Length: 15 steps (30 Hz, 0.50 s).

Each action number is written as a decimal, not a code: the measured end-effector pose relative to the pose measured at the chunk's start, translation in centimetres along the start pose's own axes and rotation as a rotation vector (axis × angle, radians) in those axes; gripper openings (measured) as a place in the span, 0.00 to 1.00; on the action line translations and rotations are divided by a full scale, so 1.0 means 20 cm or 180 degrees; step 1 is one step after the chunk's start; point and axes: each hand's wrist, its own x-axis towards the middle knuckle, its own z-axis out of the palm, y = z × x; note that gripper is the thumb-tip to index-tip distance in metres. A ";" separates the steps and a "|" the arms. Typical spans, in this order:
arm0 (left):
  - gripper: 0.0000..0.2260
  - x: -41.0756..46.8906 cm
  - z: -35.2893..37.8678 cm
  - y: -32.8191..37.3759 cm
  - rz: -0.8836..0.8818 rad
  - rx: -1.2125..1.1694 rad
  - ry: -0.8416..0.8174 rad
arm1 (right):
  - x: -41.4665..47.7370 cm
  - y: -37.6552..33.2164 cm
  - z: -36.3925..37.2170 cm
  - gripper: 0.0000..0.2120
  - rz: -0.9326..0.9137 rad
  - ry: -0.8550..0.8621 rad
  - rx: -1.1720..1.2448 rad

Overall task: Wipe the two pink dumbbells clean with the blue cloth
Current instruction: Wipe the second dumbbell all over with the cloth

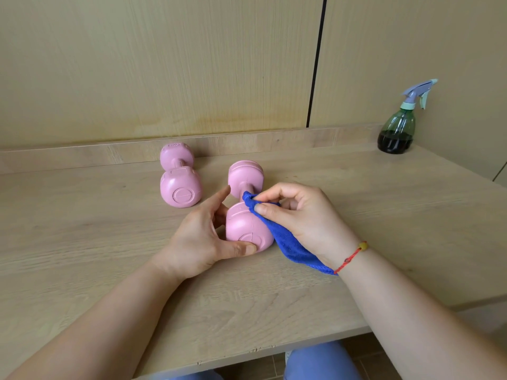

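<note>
Two pink dumbbells lie on the wooden table, both pointing away from me. The nearer dumbbell is at the centre. My left hand holds its near head, thumb on the end face and fingers along the left side. My right hand pinches the blue cloth against the right side of that head, close to the handle. The cloth hangs down under my right palm to the wrist. The other dumbbell rests untouched to the back left.
A green spray bottle with dark liquid and a lilac trigger stands at the back right corner. A low wooden ledge and a panelled wall close off the back. The table's front edge runs near my knees.
</note>
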 end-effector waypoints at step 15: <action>0.51 0.02 -0.01 -0.03 -0.0054 0.0078 -0.0174 | -0.02 0.06 -0.14 0.02 0.0620 -0.0023 0.0076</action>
